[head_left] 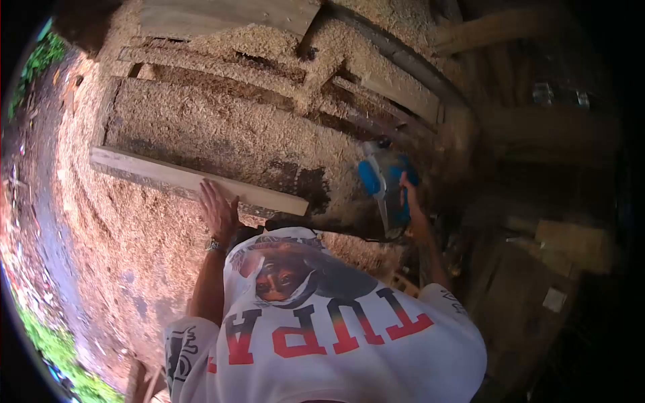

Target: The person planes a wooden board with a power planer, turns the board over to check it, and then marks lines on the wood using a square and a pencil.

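A long squared wooden beam [201, 180] lies along the near edge of the shavings-covered workbench [201, 121]. My left hand [219, 211] rests on the beam's near side near its middle, with fingers stretched out over its edge. To the right of the beam's end, my right hand [410, 195] is wrapped around the handle of a blue and grey electric planer [384, 178]. The planer is over the bench's right part, apart from the beam. Blur hides whether its sole touches the bench.
Wood shavings [114, 235] cover the bench and the ground. Behind the work surface lie several planks [228, 17] and slats with gaps between them. Timber and a box-like object [571, 245] stand in the dark at the right. Green plants [44, 60] edge the left.
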Tool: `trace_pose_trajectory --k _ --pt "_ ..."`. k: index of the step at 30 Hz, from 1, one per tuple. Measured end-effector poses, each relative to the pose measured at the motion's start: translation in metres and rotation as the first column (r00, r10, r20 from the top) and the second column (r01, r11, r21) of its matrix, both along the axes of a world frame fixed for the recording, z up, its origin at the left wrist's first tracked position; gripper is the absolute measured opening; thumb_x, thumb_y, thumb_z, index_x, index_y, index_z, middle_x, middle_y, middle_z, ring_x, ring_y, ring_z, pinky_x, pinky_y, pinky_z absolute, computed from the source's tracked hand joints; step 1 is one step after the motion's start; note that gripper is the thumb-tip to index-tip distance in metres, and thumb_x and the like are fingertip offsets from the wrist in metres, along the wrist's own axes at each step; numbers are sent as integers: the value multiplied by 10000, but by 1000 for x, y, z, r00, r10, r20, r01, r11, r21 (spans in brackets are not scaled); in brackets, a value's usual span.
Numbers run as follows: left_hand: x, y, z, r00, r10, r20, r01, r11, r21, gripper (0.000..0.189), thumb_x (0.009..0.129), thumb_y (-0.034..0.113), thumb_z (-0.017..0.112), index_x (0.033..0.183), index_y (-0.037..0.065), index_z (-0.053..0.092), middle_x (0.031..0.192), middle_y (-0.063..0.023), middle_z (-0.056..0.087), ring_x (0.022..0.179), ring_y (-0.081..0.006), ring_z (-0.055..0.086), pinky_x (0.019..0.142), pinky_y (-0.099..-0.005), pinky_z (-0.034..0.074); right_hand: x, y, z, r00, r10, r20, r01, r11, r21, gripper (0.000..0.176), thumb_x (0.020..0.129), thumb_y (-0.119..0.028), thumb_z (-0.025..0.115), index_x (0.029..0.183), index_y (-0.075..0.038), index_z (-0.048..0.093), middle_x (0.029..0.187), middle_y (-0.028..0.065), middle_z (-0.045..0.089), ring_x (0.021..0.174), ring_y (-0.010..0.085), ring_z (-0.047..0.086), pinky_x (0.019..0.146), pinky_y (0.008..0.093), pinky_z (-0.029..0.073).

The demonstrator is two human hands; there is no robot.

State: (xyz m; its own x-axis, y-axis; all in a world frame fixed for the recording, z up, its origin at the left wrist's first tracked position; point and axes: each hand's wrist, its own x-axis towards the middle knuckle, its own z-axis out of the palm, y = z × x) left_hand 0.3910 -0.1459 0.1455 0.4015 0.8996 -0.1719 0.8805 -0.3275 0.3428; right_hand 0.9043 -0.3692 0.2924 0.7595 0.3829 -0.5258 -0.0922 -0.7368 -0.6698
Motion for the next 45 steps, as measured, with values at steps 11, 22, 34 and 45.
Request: trace_pose_trajectory --k 11,22,34,45 --pt "61 -47 38 988 -28 -154 2 985 -171 943 959 397 648 1601 -95 164 1702 -271 122 1588 -434 79 1251 -613 139 180 134 -169 906 -422 -6 403 860 312 549 929 -638 685 927 -98 584 602 19 473 468 192 469 473 402 438" --pt "105 10 25 965 -61 -256 53 998 -39 845 793 -6 626 1586 98 352 1680 -93 301 1585 -304 201 1226 -642 238 167 122 -189 859 -311 -408 411 893 184 530 909 -570 745 1118 -96 634 811 31 590 757 201 603 711 420 512" --pt "86 -41 3 999 -31 -39 25 988 -151 711 863 141 653 1540 101 439 1643 -160 367 1510 -360 346 1189 -575 330 61 36 -168 753 54 656 -109 993 44 461 950 -405 724 1162 1 669 1114 188 656 1036 339 652 885 455 534" --pt "-94 -192 -77 681 717 -148 -593 422 -685 577 921 361 643 1321 -54 655 1247 -263 708 1171 -383 681 1010 -414 521 -206 102 -172 222 870 440 -861 387 -331 1149 676 -360 915 1570 -16 280 1383 242 462 1283 456 452 1070 559 406"
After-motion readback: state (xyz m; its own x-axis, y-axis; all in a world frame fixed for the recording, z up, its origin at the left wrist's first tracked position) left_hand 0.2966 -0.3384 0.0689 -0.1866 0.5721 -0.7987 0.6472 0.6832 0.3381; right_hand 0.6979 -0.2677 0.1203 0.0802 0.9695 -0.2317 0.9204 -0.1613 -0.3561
